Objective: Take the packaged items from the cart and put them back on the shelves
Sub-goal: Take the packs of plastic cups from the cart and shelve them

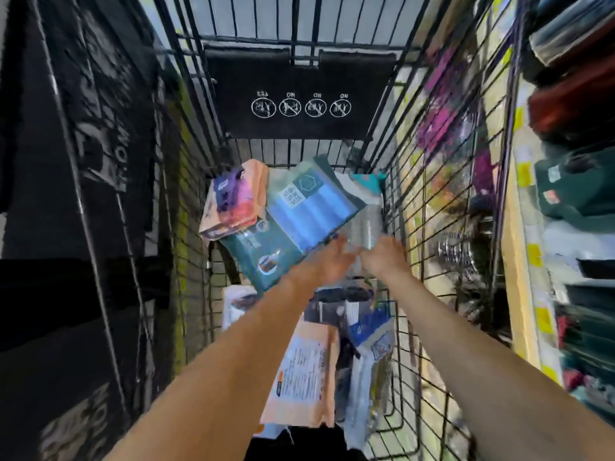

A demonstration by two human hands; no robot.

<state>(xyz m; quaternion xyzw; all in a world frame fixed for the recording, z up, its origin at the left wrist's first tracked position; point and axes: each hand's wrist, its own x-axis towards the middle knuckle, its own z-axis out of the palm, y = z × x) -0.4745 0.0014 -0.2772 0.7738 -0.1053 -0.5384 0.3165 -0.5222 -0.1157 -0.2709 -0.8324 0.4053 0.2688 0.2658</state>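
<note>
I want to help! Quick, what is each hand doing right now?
Left hand: fingers spread against the blue package; too blurred to tell if it grips.
Right hand: closed on the clear wrapped bundle.

Off to the left there's a big black fabric thing (83,194) hanging or draped, with pale lettering on it that's way too smeared to read. At the far end of the wire basket sits a black flap (296,94) with four little white circle icons (301,107) in a row, each crossed out, tiny text above them that looks upside down. Over on the right there are yellow price tags (534,255) stuck along a pale strip. Behind the wire on that side there's a blurry patch of purple and pink stuff (442,121), can't tell what it is. Pale floor (349,18) shows through the bars up top.
</note>
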